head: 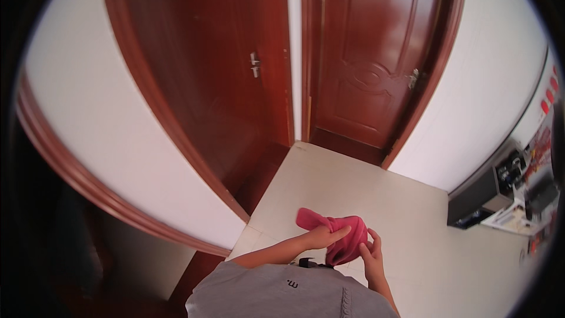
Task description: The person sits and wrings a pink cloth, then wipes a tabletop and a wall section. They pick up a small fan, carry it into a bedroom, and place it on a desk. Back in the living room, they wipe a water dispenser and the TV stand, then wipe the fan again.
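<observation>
A pinkish-red cloth (351, 240) is bunched between my hands in front of my grey shirt. One rounded end of it sticks out to the left, past my wrist. My left hand (324, 236) grips its gathered left part, the thumb lying across the top. At the cloth's right edge, my right hand (373, 251) holds the fabric between thumb and curled fingers. Folds hide the cloth's full shape, so I cannot tell whether it is a towel or a garment.
A reddish-brown wooden door (212, 75) stands to the left, and a second panelled door (368, 53) is ahead. Pale tiles cover the floor (415, 212). White walls (494, 75) flank the doors. A dark cabinet (474, 198) with objects is at the right; a doorway (132, 247) opens lower left.
</observation>
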A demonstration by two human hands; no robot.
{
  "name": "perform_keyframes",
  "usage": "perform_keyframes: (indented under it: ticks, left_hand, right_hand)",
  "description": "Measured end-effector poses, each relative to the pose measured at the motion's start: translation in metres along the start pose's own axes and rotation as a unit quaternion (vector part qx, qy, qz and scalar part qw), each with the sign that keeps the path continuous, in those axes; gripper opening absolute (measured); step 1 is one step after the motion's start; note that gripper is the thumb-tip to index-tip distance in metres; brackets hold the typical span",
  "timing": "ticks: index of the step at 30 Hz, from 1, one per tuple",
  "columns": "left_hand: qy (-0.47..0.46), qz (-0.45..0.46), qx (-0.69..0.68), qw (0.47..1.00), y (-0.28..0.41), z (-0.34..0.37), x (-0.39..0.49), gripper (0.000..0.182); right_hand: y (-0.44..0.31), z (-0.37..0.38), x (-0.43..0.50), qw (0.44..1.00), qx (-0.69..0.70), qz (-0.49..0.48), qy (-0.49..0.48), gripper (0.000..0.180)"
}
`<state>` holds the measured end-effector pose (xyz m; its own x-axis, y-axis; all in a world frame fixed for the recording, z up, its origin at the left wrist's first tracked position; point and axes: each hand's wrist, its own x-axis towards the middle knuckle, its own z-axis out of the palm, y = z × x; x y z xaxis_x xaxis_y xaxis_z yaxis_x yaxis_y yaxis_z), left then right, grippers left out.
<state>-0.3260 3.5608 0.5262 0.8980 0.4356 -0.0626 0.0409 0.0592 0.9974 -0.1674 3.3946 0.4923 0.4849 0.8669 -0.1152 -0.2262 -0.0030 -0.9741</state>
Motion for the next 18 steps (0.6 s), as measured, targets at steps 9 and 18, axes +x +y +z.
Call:
perform_keyframes:
  ticks: [9,18]
  left_hand:
    - [-0.086,-0.067,0.059,0.992,-0.008,-0.067,0.034,0.036]
    - [-0.046,-0.135,0.003,0.99,-0.002,-0.127,0.134,0.036]
  right_hand:
    - [0.007,0.048,0.083,0.963,-0.265,-0.043,-0.002,0.058]
    - [0.0,0.005,0.228,0.963,-0.222,-0.095,0.12,0.026]
